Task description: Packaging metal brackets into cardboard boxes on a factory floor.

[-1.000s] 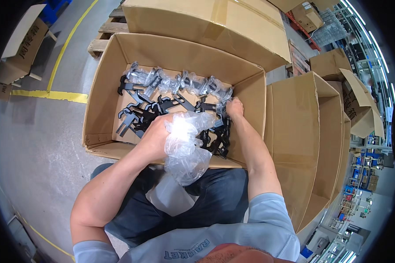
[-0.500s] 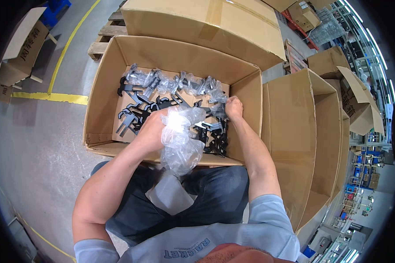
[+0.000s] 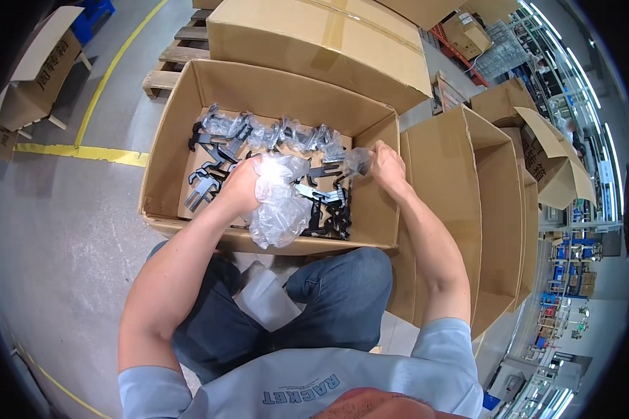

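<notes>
Inside an open cardboard box (image 3: 168, 150) lie several grey-and-black hooked bracket-like parts (image 3: 204, 183), loose in the middle and along the near side. Across the far side runs a row of similar parts wrapped in clear plastic (image 3: 265, 133). My left hand (image 3: 242, 187) is closed on a crumpled bunch of clear plastic bags (image 3: 281, 213), which hangs over the box's near half. My right hand (image 3: 388, 166) pinches a clear plastic bag (image 3: 358, 160) near the right wall, with a dark part showing in it. The fingertips of my left hand are hidden behind the plastic.
A large closed carton (image 3: 321, 42) stands beyond the box, near a wooden pallet (image 3: 182, 59). Open empty cartons (image 3: 440, 202) stand at the right. A white object (image 3: 267, 300) is between my knees. Yellow tape (image 3: 84, 150) marks the floor at left.
My right hand has moved right and up against the box's right wall, drawing the bagged part with it. The bunch of plastic in my left hand has shifted slightly up and left.
</notes>
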Demonstrator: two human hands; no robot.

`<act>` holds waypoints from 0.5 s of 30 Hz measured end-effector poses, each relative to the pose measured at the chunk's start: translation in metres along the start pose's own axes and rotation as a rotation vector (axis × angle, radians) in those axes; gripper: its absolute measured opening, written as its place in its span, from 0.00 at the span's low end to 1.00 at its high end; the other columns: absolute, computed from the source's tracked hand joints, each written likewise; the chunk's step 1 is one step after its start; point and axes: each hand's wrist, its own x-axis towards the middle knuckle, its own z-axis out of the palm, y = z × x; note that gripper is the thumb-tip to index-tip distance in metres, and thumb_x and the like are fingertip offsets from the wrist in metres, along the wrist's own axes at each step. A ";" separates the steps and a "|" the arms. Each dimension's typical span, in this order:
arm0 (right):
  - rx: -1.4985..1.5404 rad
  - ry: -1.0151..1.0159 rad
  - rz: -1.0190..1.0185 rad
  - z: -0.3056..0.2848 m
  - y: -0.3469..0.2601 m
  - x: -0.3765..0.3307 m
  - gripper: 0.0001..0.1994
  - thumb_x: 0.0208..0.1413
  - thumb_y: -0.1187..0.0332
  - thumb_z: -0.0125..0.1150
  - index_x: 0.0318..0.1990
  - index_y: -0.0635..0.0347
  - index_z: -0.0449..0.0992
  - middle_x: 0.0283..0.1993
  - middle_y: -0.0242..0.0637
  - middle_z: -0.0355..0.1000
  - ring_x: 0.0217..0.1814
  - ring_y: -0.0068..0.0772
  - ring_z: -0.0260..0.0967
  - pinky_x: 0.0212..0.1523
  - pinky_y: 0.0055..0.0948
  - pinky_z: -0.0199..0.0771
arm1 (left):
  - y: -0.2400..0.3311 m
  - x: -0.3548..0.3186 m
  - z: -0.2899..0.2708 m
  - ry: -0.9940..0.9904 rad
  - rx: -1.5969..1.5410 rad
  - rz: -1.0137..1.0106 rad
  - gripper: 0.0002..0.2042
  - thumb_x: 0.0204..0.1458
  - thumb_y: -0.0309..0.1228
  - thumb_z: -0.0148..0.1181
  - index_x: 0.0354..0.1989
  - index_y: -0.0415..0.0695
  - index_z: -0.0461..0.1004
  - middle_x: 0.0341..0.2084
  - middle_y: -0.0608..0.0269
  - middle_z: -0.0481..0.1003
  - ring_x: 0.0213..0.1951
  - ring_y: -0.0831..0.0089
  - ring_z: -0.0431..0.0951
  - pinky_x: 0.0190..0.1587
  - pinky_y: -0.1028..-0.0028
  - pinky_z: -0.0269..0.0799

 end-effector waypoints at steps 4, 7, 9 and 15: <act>-0.073 -0.151 0.005 -0.008 -0.025 -0.012 0.09 0.61 0.65 0.50 0.39 0.61 0.72 0.39 0.52 0.76 0.41 0.60 0.74 0.43 0.50 0.72 | 0.004 -0.003 -0.004 -0.029 0.008 -0.033 0.16 0.42 0.32 0.63 0.38 0.36 0.76 0.35 0.49 0.79 0.35 0.53 0.77 0.42 0.62 0.72; -0.074 -0.147 0.017 -0.005 -0.020 -0.011 0.09 0.61 0.65 0.50 0.39 0.61 0.72 0.38 0.52 0.76 0.41 0.60 0.74 0.43 0.50 0.73 | 0.005 -0.001 -0.003 -0.025 0.001 -0.037 0.15 0.42 0.32 0.62 0.37 0.36 0.76 0.34 0.49 0.79 0.34 0.53 0.76 0.41 0.62 0.72; -0.020 -0.049 0.041 0.003 -0.012 -0.011 0.09 0.60 0.65 0.51 0.39 0.61 0.73 0.38 0.52 0.77 0.41 0.59 0.75 0.43 0.49 0.73 | 0.004 -0.001 0.000 -0.005 -0.015 -0.033 0.13 0.43 0.31 0.61 0.35 0.35 0.76 0.32 0.49 0.78 0.32 0.53 0.75 0.39 0.62 0.71; 0.150 -0.128 0.122 -0.007 -0.039 -0.012 0.11 0.59 0.65 0.49 0.42 0.62 0.73 0.43 0.51 0.76 0.44 0.59 0.75 0.47 0.50 0.73 | 0.006 -0.002 -0.004 -0.038 -0.079 -0.068 0.15 0.44 0.33 0.62 0.38 0.36 0.76 0.36 0.50 0.79 0.35 0.53 0.77 0.42 0.62 0.72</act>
